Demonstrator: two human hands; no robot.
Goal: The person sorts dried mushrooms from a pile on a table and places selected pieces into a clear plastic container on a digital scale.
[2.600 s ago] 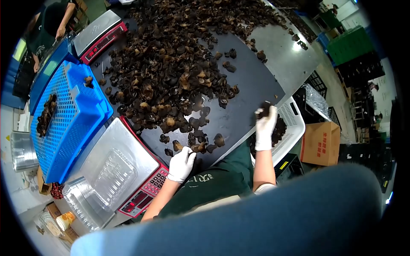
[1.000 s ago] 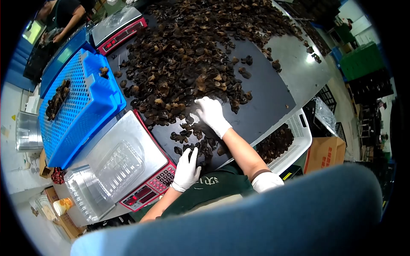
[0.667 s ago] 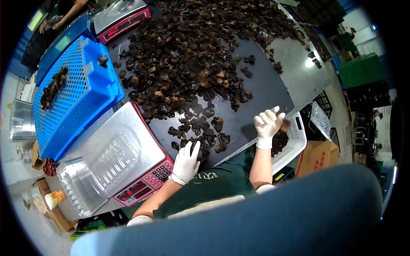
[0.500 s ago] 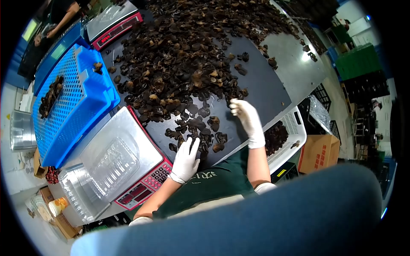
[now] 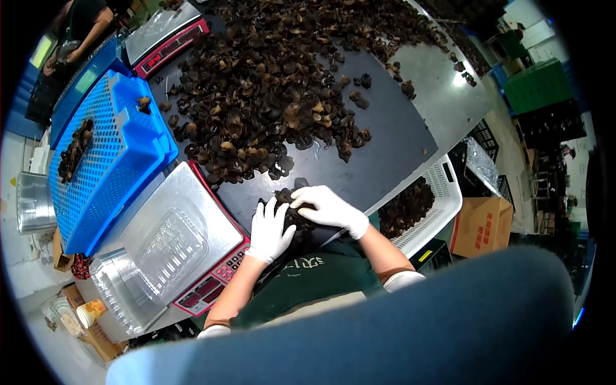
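Both my hands wear white gloves and meet over a small heap of wood ear mushrooms at the near edge of the dark work surface. My left hand lies against the heap's left side, fingers stretched and apart. From the right, my right hand curves over the same mushrooms, thumb apart from its fingers; neither hand is closed round a piece. Part of the heap is hidden beneath the gloves. Beyond my hands spreads a large pile of wood ear mushrooms, dark brown and glossy.
Left of my hands, a red-framed scale carries an open clear plastic box. Behind it stands a blue perforated basket; a second scale is farther back. A white crate with mushrooms and a cardboard box sit right. A person is far left.
My right hand has swept left and toward me, bringing loose mushrooms together against my left hand. My left hand has shifted slightly left. The strip between heap and large pile is now bare.
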